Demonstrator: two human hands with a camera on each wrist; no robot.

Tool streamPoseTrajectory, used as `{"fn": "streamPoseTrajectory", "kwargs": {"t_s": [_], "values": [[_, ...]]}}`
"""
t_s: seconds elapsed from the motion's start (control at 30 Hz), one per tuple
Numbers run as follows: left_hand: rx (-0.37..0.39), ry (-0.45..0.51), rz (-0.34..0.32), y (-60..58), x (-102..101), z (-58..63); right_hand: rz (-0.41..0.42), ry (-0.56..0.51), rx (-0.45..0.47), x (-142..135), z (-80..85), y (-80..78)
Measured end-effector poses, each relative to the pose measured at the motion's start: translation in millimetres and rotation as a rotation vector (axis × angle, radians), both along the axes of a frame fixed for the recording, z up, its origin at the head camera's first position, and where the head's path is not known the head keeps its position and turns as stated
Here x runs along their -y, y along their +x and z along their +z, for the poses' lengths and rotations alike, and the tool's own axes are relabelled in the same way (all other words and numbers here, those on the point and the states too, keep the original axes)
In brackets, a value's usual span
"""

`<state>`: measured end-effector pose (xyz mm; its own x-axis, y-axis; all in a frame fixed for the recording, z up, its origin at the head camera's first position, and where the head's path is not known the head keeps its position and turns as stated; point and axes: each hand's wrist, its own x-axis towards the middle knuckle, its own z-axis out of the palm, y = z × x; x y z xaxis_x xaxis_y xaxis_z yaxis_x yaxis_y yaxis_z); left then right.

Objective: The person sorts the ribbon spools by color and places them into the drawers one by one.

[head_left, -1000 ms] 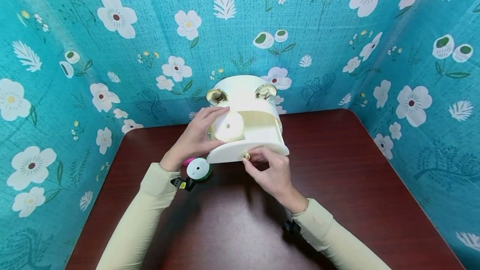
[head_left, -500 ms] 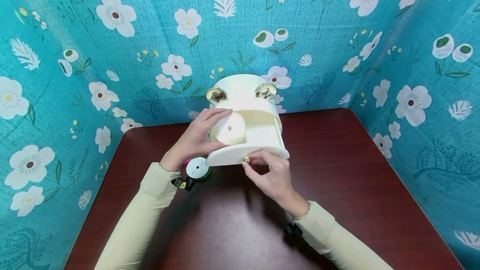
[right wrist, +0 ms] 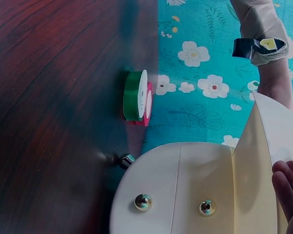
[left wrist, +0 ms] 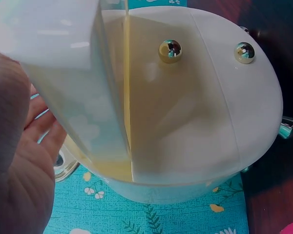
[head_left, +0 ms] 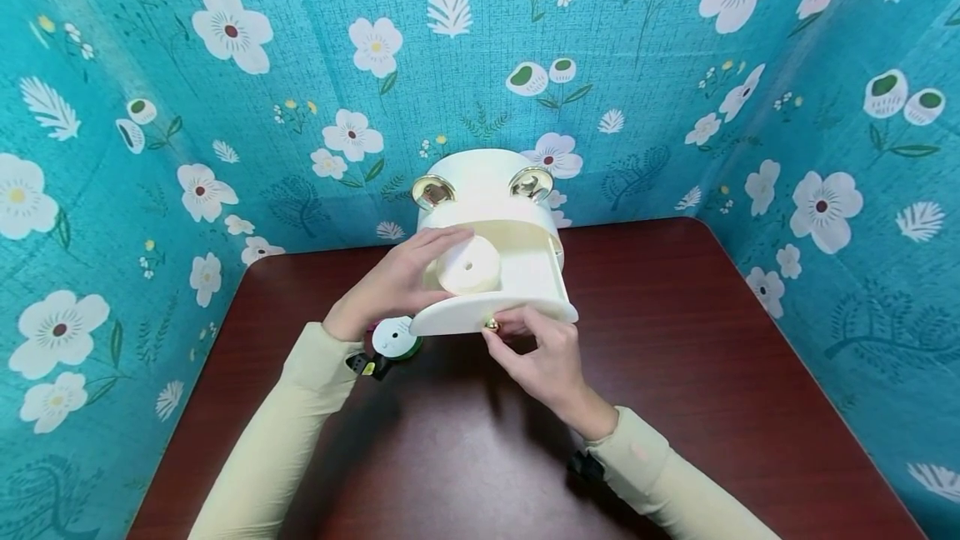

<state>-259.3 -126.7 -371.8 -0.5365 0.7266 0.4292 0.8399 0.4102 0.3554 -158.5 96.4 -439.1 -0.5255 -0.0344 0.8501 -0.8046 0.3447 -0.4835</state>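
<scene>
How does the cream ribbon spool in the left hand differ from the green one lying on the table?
The cream ribbon spool is larger, held by the left hand inside the white round box; the green ribbon spool is smaller, lying untouched on the dark wooden table. Both have white round faces with centre holes.

The cream box [head_left: 495,215] looks like smooth, matt plastic, and its round knobs [left wrist: 170,50] are polished, mirror-bright gold metal. The white ribbon spool [head_left: 467,265] shows a matt paper face. The green spool [right wrist: 133,95] has a satin sheen. The table [head_left: 675,340] is glossy dark wood-grain; the backdrop [head_left: 300,65] is woven-textured, matt.
</scene>
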Motion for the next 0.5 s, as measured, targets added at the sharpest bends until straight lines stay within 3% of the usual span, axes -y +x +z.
{"fn": "streamPoseTrajectory", "kwargs": {"t_s": [0.5], "values": [[0.109, -0.179, 0.060, -4.4, -9.5, 0.5, 0.000, -0.013, -0.008, 0.8, 1.8, -0.1]]}}
